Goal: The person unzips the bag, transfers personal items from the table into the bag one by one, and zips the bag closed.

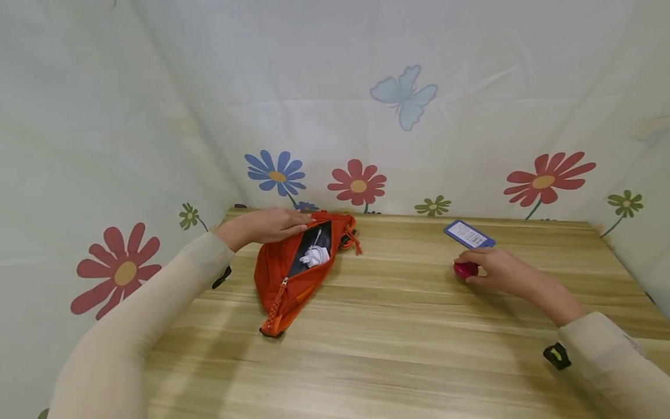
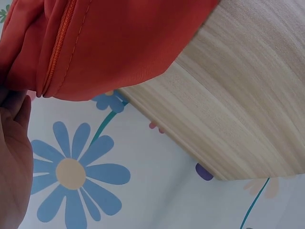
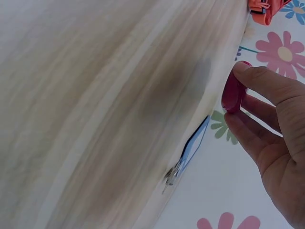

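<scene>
An orange zip pouch lies on the wooden table, unzipped, with a white cable showing inside. My left hand holds the pouch's upper edge at the far end; the left wrist view shows the orange pouch fabric against my palm. My right hand pinches a small pink oval object that rests on the table. In the right wrist view the pink object sits between thumb and fingers. A blue card lies just beyond that hand.
A flowered white curtain closes in the table at the back and both sides. Bare wood spreads between the pouch and my right hand and along the near edge. The blue card appears edge-on in the right wrist view.
</scene>
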Available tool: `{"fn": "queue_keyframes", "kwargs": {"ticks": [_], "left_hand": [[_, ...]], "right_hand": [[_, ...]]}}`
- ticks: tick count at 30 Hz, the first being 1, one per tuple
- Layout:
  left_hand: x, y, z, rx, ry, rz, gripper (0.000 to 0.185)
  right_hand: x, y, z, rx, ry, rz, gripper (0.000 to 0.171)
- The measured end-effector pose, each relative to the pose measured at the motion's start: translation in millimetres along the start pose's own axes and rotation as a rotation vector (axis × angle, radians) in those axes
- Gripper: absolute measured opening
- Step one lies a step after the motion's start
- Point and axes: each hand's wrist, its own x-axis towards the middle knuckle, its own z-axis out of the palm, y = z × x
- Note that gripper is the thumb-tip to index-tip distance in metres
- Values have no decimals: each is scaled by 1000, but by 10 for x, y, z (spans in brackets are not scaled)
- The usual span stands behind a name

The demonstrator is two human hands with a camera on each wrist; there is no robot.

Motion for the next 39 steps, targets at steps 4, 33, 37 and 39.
{"fn": "queue_keyframes", "kwargs": {"ticks": [4,33,37,39], "left_hand": [[1,-1,-8,3,0,12,50],[-2,21,-35,-11,8,-3,47],[-4,9,-29,-10,13,6,47],[-8,6,-28,-9,18,12,47]], "right_hand": [[50,-30,-7,8,11,-24,41],[349,-224,-28,46,63,-115,42],[409,-267,-44,39,71,-133,41],[443,-288,-50,34,68,-137,41]]}}
